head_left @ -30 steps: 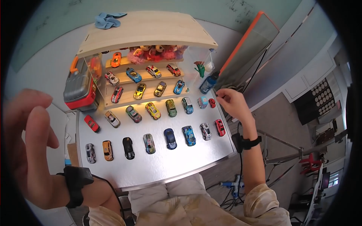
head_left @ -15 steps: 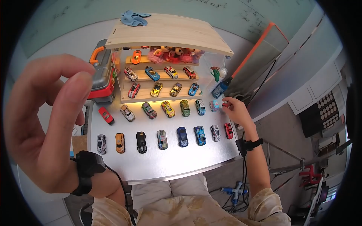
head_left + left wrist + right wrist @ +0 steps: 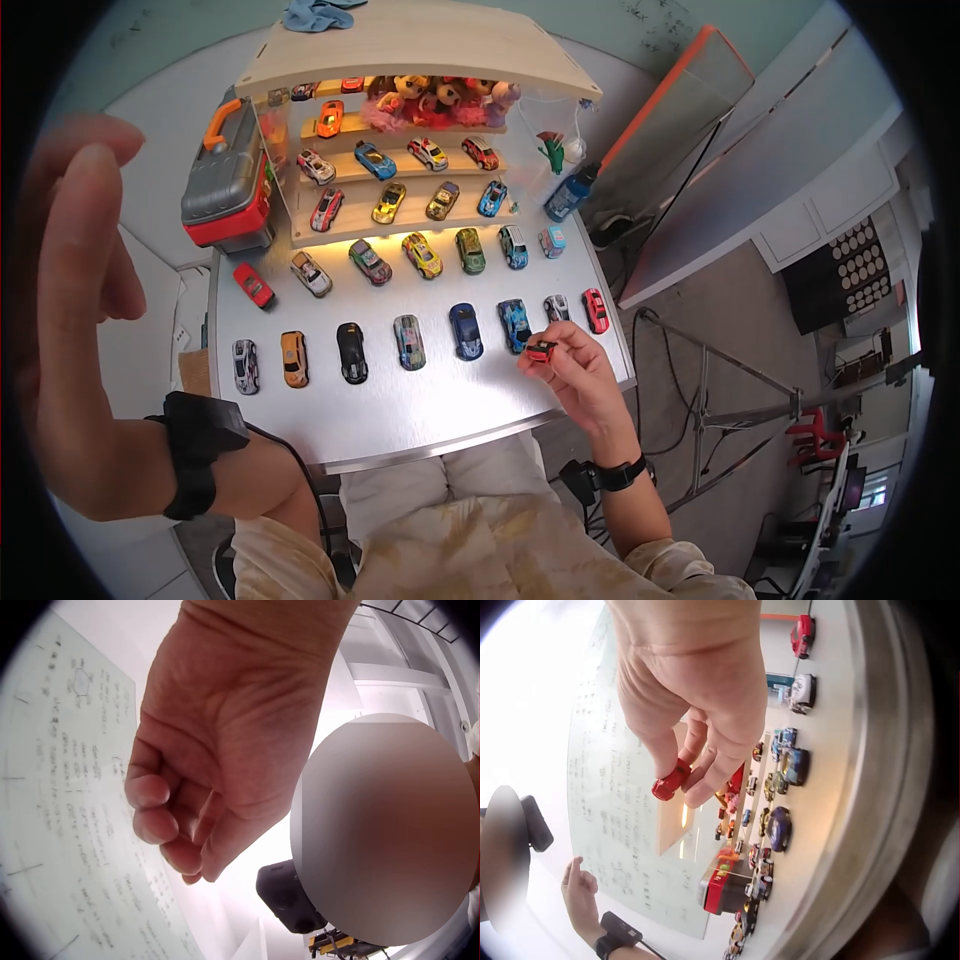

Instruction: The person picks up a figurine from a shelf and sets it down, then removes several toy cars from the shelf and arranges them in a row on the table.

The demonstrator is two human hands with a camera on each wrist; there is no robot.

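Note:
My right hand (image 3: 585, 378) pinches a small red toy car (image 3: 541, 352) between thumb and fingers, held up over the right front part of the metal table (image 3: 430, 420). In the right wrist view this red car (image 3: 672, 780) shows at the fingertips. Below it, the front row on the table includes a black car (image 3: 352, 353), a dark blue car (image 3: 466, 332) and a red car (image 3: 596, 311). The row behind ends at the right with a light blue van (image 3: 553, 241). My left hand (image 3: 85, 300) is raised at the left, fingers loosely bent, holding nothing.
At the back stands a lit wooden display shelf (image 3: 420, 40) with more cars and several dolls (image 3: 440, 95). A grey and red toolbox (image 3: 225, 180) sits left of it, a blue bottle (image 3: 571, 193) right. A tripod (image 3: 700, 400) stands beyond the table's right edge.
My right hand has picked up the small red car from the right end of the back row and brought it forward, toward me. My left hand stays raised and without a hold.

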